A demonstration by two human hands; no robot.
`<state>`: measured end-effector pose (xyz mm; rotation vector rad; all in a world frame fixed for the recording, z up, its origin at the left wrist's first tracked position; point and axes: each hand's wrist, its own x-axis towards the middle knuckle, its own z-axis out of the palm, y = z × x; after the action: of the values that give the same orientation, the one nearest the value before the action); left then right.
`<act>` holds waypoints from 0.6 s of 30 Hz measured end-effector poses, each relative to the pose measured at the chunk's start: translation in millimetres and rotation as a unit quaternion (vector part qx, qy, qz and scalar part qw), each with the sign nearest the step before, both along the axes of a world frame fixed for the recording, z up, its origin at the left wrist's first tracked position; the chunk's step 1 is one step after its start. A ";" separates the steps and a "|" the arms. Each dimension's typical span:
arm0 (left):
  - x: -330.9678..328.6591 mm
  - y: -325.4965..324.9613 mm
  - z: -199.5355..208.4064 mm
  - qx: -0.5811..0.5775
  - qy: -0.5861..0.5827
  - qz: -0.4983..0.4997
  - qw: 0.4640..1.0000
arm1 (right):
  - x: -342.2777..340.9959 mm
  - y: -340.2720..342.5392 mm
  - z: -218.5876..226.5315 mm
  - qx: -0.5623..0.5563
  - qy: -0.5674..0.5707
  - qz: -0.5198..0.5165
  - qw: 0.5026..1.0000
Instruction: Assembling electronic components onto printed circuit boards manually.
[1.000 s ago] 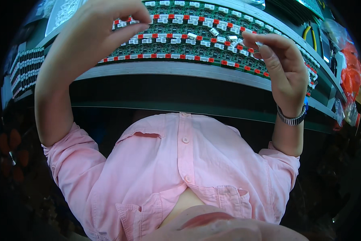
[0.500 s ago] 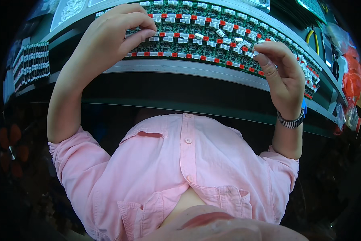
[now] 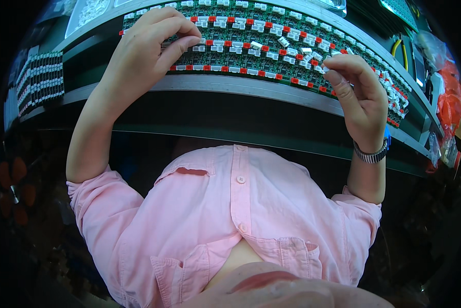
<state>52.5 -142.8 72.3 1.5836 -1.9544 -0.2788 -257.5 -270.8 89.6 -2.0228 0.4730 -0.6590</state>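
Note:
Long rows of green circuit boards (image 3: 241, 34) with red and white connectors lie in a metal-edged frame (image 3: 230, 83). My left hand (image 3: 143, 54) reaches over the left part of the rows. Its thumb and forefinger are pinched together at a small white connector (image 3: 203, 41) in the middle row; the other fingers are curled. Over the right part, my right hand (image 3: 363, 95) pinches a small loose white connector (image 3: 325, 69) between thumb and fingertips, just above the boards. Several loose white connectors (image 3: 306, 51) lie on the boards beside it.
More white connectors (image 3: 394, 95) are heaped on the boards' right end. A stack of boards (image 3: 41, 82) stands at the left, and a tray of white parts (image 3: 93, 13) at the far left. Yellow-handled pliers (image 3: 404, 55) and a red plastic bag (image 3: 448, 97) are at the right.
My left hand and forearm have shifted slightly right, still pinched at the row. The left and middle parts of the board rows have slid a little right. My right hand has barely moved.

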 end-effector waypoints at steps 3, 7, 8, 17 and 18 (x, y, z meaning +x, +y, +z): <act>1.3 3.8 -0.1 -0.019 -0.057 -0.013 0.998 | 0.7 1.0 0.3 0.006 -0.001 0.003 1.000; -11.3 -5.8 3.7 -0.032 -0.048 -0.029 0.998 | 3.5 5.6 0.4 0.015 -0.017 -0.017 1.000; -17.5 -10.0 6.0 -0.036 -0.045 -0.034 0.998 | 2.4 6.2 0.8 0.019 -0.023 -0.023 0.999; -69.1 -47.1 23.6 0.000 -0.024 -0.094 0.995 | -27.8 -4.4 11.0 -0.179 0.056 -0.011 0.982; -72.7 -49.7 24.4 0.016 -0.027 -0.104 0.994 | -30.8 -4.3 11.7 -0.205 0.070 -0.012 0.976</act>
<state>-20.2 -192.5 96.7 1.4211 -2.1698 -0.3552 -288.3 -275.1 101.4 -2.4693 0.4713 -0.6729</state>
